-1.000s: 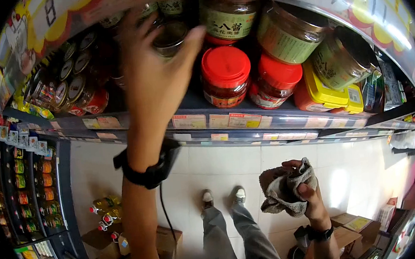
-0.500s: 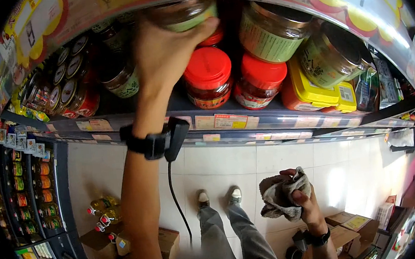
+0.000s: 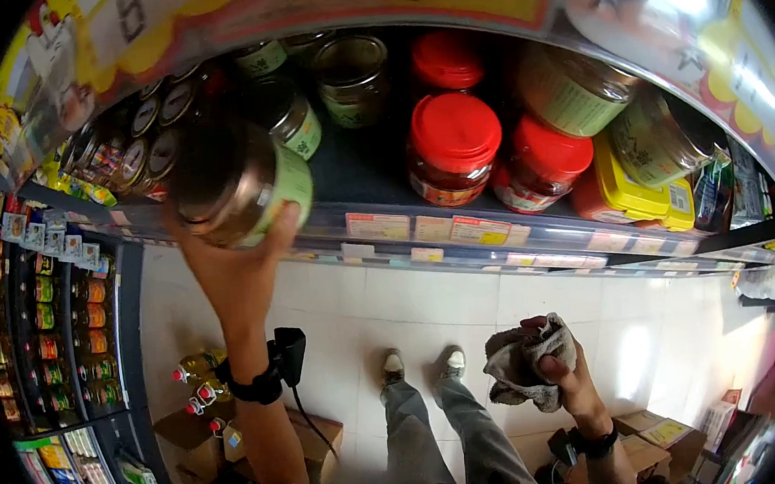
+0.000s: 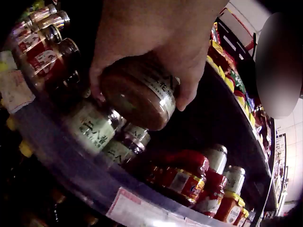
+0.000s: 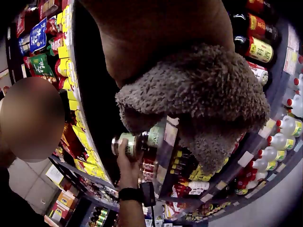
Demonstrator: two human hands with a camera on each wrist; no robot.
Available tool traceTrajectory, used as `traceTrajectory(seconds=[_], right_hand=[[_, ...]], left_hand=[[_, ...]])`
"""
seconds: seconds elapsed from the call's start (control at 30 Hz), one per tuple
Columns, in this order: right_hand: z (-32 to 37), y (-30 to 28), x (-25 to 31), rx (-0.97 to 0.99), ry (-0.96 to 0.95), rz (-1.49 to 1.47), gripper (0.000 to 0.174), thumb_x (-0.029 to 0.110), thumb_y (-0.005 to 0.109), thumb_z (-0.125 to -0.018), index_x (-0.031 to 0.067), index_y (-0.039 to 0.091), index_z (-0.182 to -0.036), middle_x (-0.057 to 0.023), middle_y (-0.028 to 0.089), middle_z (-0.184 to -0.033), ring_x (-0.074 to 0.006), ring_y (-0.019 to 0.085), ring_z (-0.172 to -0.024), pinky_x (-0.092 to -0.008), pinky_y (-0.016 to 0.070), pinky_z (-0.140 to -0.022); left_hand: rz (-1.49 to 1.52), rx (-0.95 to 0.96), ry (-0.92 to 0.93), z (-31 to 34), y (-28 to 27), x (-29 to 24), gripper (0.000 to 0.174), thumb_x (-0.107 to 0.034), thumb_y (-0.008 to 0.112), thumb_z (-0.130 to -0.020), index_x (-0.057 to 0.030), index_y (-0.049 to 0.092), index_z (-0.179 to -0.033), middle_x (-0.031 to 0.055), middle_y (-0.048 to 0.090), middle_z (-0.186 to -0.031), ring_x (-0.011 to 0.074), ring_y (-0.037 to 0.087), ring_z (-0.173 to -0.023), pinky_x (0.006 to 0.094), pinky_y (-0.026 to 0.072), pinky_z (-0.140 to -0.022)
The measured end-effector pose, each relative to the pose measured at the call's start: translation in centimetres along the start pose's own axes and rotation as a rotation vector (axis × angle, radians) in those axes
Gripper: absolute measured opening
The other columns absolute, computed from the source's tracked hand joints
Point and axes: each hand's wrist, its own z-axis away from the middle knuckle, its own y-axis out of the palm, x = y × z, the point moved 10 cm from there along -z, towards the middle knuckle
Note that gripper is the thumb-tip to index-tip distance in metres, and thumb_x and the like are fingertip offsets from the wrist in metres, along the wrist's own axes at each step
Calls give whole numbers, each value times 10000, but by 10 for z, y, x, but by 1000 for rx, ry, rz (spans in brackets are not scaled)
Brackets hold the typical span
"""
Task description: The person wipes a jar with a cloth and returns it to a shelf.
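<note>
My left hand [image 3: 241,278] grips a glass jar [image 3: 234,193] with a pale green label and dark lid, held at the front of the shelf on the left. From the left wrist view, the jar [image 4: 137,94] is tilted, brown contents showing through its base, with thumb and fingers around its sides. Behind it stand smaller green-labelled jars [image 3: 289,112]. Lower right, my right hand [image 3: 579,382] holds a crumpled grey cloth [image 3: 529,359] away from the shelf. The cloth's fuzzy pile [image 5: 203,85] fills much of the right wrist view.
Red-lidded jars [image 3: 456,134] stand mid-shelf, with a yellow-lidded tub [image 3: 627,189] and stacked green-label jars [image 3: 577,87] to their right. A curved price strip [image 3: 377,226] runs along the shelf's front edge. Oil bottles [image 3: 200,364] and cardboard boxes [image 3: 317,437] sit on the floor.
My left hand reached into the shelf, took hold of the large jar beside the red-lidded ones, and brought it left and toward me. The right hand with the cloth stays nearly still.
</note>
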Motion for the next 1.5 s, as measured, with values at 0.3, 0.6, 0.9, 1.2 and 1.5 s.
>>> traceTrajectory(seconds=[0.3, 0.6, 0.9, 1.2, 1.5], right_hand=[[-36, 59, 19, 43, -109, 71, 686, 272, 689, -873, -57, 400, -1401, -124, 577, -1261, -192, 544, -1155, -314, 408, -1019], [-18, 78, -21, 89, -11, -12, 768, 274, 681, -909, -58, 291, -1480, -141, 534, -1346, -211, 517, -1217, -355, 405, -1053], [1, 93, -59, 65, 127, -86, 775, 332, 691, -901, -30, 312, -1472, -169, 518, -1342, -253, 523, -1226, -400, 428, -1055], [-12, 109, -58, -70, 58, -162, 777, 369, 703, -876, -52, 361, -1434, -168, 532, -1340, -259, 543, -1214, -396, 443, -1045], [-17, 126, -68, -108, 48, -155, 757, 355, 714, -875, -46, 382, -1424, -160, 555, -1301, -250, 557, -1191, -375, 448, -1042]], left_hand=[[19, 224, 59, -4, 48, -3, 949, -170, 885, -677, 19, 297, -1397, 201, 518, -1284, 284, 600, -1135, 392, 558, -942], [176, 311, -24, -31, 57, 13, 944, -235, 888, -689, 26, 304, -1383, 194, 520, -1287, 285, 572, -1168, 394, 506, -993], [96, 216, 30, -74, 47, 48, 933, -270, 909, -687, 32, 344, -1365, 189, 514, -1293, 291, 550, -1176, 387, 461, -1010], [67, 237, 86, -43, 19, 30, 920, -235, 898, -680, 20, 363, -1383, 192, 516, -1299, 294, 551, -1194, 406, 495, -990], [16, 384, 51, -45, 68, 31, 904, -232, 913, -659, 33, 376, -1336, 195, 615, -1218, 271, 635, -1100, 394, 514, -940]])
